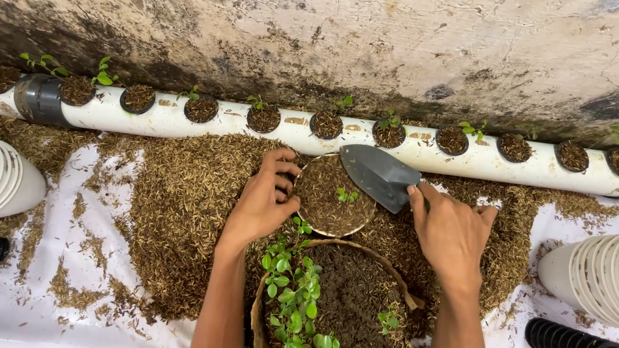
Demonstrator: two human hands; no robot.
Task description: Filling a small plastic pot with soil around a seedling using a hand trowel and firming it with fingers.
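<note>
Grip: left hand [261,201] clasps small round pot [333,195]; right hand [454,231] holds grey trowel [380,176] over it.
Surface: white sheet [30,299] strewn with husks.
Far: white pipe [165,120] of seedlings, stained wall [322,33].
Near: soil basket [343,304].

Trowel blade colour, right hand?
Dark grey metal trowel blade, held by the right hand; head view.

Both forearms [224,301] are bare, without sleeves, rings or watch.
</note>
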